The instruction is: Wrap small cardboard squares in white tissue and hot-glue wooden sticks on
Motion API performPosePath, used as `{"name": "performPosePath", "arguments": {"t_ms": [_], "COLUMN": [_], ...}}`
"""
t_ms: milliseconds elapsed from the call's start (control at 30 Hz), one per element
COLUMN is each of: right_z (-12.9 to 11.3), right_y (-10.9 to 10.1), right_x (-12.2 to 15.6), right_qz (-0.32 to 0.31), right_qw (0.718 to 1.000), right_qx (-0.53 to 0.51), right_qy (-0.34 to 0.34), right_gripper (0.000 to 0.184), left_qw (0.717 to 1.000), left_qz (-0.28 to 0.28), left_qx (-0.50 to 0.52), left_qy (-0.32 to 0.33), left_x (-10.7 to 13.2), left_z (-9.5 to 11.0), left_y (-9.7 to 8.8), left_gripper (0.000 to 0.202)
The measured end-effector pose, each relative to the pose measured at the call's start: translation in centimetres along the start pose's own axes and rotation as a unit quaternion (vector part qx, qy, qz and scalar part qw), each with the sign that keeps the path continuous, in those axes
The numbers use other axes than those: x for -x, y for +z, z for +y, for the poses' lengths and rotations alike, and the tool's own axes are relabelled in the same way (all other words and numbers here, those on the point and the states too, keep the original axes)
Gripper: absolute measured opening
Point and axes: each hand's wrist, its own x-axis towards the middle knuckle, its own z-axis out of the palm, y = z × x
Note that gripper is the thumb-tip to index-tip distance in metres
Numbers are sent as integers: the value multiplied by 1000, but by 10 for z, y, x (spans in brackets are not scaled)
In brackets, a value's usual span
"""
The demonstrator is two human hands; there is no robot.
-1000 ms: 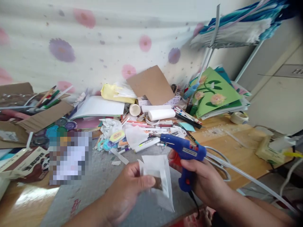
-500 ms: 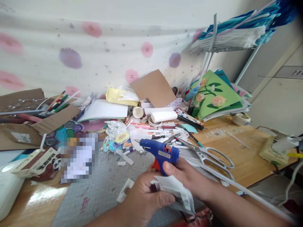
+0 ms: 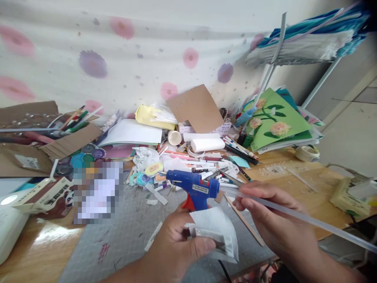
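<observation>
My left hand (image 3: 179,236) is closed around the handle of a blue glue gun (image 3: 193,184) with a red trigger (image 3: 188,202). The same hand's thumb presses a folded white, papery piece (image 3: 215,228) that hides the lower handle; I cannot tell what the piece is. The gun's nozzle points left above the cutting mat. My right hand (image 3: 277,212) pinches a long translucent glue stick (image 3: 294,212) just behind the gun's rear. The stick lines up with the rear opening and runs out to the right edge.
A grey cutting mat (image 3: 126,236) covers the table's middle. Pens and paper scraps (image 3: 203,163) heap up behind the gun. A thin wooden strip (image 3: 246,222) lies near my right hand. At left stand a panda-printed box (image 3: 47,198) and a cardboard box (image 3: 23,161); a green flower picture (image 3: 277,122) leans at right.
My right hand has let go of the glue gun's body and moved right, now pinching the glue stick. The scissors are now mostly hidden behind it. The gun has shifted slightly left.
</observation>
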Motion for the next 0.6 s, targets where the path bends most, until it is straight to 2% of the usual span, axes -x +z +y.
{"name": "performPosePath", "arguments": {"t_ms": [267, 467, 533, 600], "right_z": [-11, -7, -4, -2], "right_y": [8, 15, 17, 21], "right_x": [-5, -6, -5, -3], "right_qz": [16, 15, -4, -55], "right_qw": [996, 988, 986, 975], "right_qx": [-55, -115, -106, -99], "right_qy": [74, 101, 129, 189], "right_gripper": [8, 11, 16, 30], "left_qw": [999, 998, 997, 995], "left_qz": [-20, -1, -12, -51], "left_qx": [0, 42, 54, 55], "left_qy": [-26, -46, -50, -58], "left_x": [4, 4, 2, 0], "left_z": [3, 1, 0, -2], "left_y": [0, 1, 0, -2], "left_gripper": [20, 22, 23, 27]}}
